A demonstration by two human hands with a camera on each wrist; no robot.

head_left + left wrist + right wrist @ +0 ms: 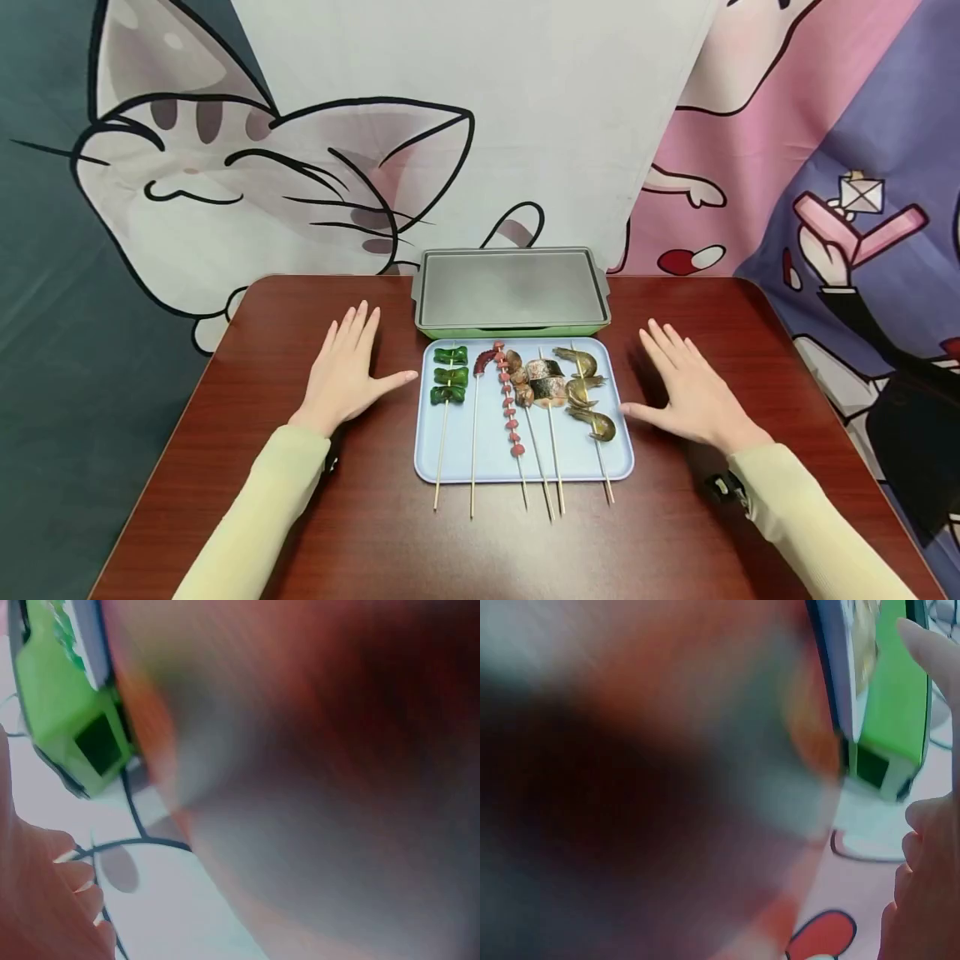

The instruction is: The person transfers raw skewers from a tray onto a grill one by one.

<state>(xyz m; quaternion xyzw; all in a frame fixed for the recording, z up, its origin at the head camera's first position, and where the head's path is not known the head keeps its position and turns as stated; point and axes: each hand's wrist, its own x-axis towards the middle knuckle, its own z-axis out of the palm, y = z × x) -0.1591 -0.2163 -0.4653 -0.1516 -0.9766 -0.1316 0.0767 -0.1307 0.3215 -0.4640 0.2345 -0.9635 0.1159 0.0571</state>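
My left hand (342,367), fingers spread, is beside the left edge of a light blue tray (525,468), its thumb pointing at the rim. Across the tray, my right hand (690,387) has its fingers spread too, with the thumb tip right at the right rim. Neither hand holds anything. Several skewers lie on the tray: green leafy bundles (449,376), a dark red tentacle piece (484,361), small pink slices (511,412), brown round pieces (523,393), dark-skinned fish pieces (547,381) and shrimp (582,392). Their sticks jut over the near rim.
Behind the tray stands a grey rectangular griddle (513,287) with a green body (67,697). All of it is on a reddish-brown wooden table (375,533). A cartoon-printed cloth (585,100) hangs behind, and a dark object (911,450) is past the table's right edge.
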